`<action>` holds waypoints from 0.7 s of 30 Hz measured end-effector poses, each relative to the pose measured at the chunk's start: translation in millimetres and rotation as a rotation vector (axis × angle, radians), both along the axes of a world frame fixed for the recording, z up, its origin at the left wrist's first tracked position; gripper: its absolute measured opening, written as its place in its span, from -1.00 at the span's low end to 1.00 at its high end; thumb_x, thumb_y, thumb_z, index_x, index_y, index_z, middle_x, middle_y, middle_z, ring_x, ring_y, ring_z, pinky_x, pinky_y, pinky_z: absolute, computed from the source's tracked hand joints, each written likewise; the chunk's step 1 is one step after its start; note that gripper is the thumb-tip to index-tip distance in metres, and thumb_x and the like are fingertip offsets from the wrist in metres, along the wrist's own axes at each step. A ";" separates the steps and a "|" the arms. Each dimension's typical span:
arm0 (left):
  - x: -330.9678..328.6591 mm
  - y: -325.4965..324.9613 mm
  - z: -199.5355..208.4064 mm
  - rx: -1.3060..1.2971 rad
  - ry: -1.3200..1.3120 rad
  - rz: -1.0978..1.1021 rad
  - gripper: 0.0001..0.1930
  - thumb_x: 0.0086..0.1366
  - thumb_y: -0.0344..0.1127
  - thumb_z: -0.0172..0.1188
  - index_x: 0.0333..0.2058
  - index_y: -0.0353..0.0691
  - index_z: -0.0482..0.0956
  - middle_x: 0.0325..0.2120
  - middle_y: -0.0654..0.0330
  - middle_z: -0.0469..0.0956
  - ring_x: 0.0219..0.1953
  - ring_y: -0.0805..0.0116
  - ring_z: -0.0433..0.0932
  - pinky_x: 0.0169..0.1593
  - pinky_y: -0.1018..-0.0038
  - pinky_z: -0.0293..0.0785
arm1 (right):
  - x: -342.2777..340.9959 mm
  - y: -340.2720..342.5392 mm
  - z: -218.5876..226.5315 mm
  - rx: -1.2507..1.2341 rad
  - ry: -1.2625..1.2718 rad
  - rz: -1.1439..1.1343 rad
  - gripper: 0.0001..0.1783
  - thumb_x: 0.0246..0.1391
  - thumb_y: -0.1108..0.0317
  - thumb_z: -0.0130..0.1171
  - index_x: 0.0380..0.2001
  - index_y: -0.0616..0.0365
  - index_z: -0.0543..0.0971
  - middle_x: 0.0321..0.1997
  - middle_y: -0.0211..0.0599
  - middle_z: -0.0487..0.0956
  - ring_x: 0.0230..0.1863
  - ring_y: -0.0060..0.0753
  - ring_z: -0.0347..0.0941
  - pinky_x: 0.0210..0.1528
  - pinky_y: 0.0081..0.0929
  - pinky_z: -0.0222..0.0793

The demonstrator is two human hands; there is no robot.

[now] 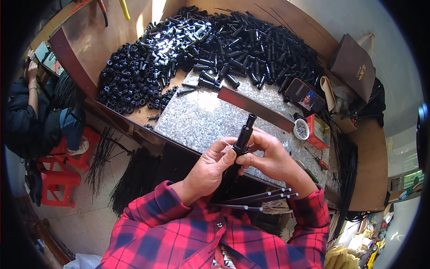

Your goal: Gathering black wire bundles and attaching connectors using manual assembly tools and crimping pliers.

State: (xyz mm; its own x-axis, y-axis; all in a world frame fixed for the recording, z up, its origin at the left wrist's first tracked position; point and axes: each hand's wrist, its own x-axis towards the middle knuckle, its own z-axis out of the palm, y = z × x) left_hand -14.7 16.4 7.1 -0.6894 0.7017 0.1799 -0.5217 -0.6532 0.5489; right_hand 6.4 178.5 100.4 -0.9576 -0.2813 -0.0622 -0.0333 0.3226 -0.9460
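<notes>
Over the near edge of the stone slab point(188, 116), both my hands hold one black tubular plastic part point(245, 134), its narrow end tilted up and away. My left hand point(209, 167) is closed on its near side, thumb pressed by the collar; a thin pale sliver shows at its fingertips. My right hand point(272, 158) is closed round the collar from the other side, thumb and fingers pinching it. The part's lower end is lost against dark things behind my hands. Below my wrists lie several dark rods point(251, 199) with pale tips.
A big heap of black tubular parts point(251, 49) and small black caps point(130, 80) covers the bench's far side. A metal bar point(255, 107), phone point(305, 95), white cup point(301, 129), red box point(318, 132) and screwdriver point(317, 158) lie rightward. Another person point(33, 112) sits left near red stools point(60, 186).
</notes>
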 end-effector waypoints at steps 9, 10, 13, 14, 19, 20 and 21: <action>0.2 -3.6 13.1 -0.043 0.001 -0.063 -0.59 0.39 -0.20 -0.07 0.18 -0.11 0.22 -0.08 0.20 0.44 -0.20 0.47 0.46 -0.17 0.50 0.44 | 4.2 -3.6 -1.6 0.078 0.251 -0.104 -0.62 -0.10 0.54 0.30 -0.15 0.23 0.46 -0.13 -0.30 0.43 -0.19 -0.46 0.46 -0.28 -0.54 0.45; 0.1 -4.1 16.5 -0.058 -0.029 -0.059 -0.57 0.39 -0.21 -0.07 0.20 -0.10 0.20 -0.03 0.18 0.42 -0.20 0.45 0.46 -0.16 0.48 0.43 | 3.1 -1.9 0.1 0.109 0.287 -0.055 -0.57 -0.13 0.53 0.32 -0.12 0.21 0.46 -0.14 -0.31 0.44 -0.13 -0.44 0.43 -0.21 -0.51 0.42; -2.2 -0.7 14.3 -0.067 -0.028 -0.092 -0.53 0.38 -0.23 -0.06 0.23 -0.11 0.15 0.08 0.15 0.36 -0.21 0.38 0.47 -0.13 0.42 0.42 | 1.8 4.9 -1.0 0.093 0.323 -0.041 -0.52 -0.21 0.51 0.35 -0.13 0.20 0.48 -0.17 -0.30 0.43 -0.13 -0.39 0.39 -0.08 -0.44 0.33; -2.6 -1.0 14.7 -0.068 -0.035 -0.079 -0.53 0.38 -0.23 -0.06 0.23 -0.12 0.15 0.07 0.14 0.37 -0.21 0.36 0.47 -0.13 0.41 0.43 | 0.8 4.5 -0.6 0.112 0.329 -0.027 -0.54 -0.21 0.51 0.34 -0.15 0.19 0.49 -0.17 -0.29 0.43 -0.17 -0.38 0.38 -0.10 -0.46 0.33; -7.4 -3.7 2.3 -0.087 -0.010 -0.069 -0.61 0.36 -0.18 -0.02 0.10 -0.21 0.30 -0.07 0.12 0.45 -0.22 0.30 0.49 -0.13 0.40 0.44 | 4.0 6.5 -12.0 0.112 0.390 -0.105 -0.56 -0.27 0.40 0.41 -0.23 0.16 0.52 -0.23 -0.29 0.42 -0.23 -0.40 0.34 -0.21 -0.48 0.33; -8.9 -3.9 4.7 -0.077 -0.024 -0.083 -0.65 0.36 -0.19 -0.02 0.04 -0.23 0.35 -0.11 0.12 0.46 -0.19 0.27 0.51 -0.12 0.37 0.47 | 2.5 4.6 -22.4 0.150 0.491 -0.174 -0.50 -0.27 0.35 0.43 -0.19 0.16 0.48 -0.28 -0.33 0.38 -0.29 -0.46 0.34 -0.30 -0.49 0.34; -8.2 -3.3 5.1 -0.093 -0.018 -0.094 -0.65 0.36 -0.19 -0.02 0.04 -0.23 0.35 -0.11 0.12 0.46 -0.19 0.27 0.51 -0.12 0.37 0.47 | 6.5 4.9 -27.3 0.137 0.496 -0.190 -0.50 -0.27 0.35 0.43 -0.19 0.16 0.48 -0.28 -0.33 0.38 -0.29 -0.46 0.34 -0.30 -0.49 0.34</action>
State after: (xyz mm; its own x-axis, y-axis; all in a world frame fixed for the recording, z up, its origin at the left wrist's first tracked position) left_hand -22.9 13.2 12.2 -0.6221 0.7766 0.0995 -0.5885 -0.5476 0.5948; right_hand 12.9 183.5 73.1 -0.9146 -0.1218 0.3855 -0.3936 0.4854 -0.7807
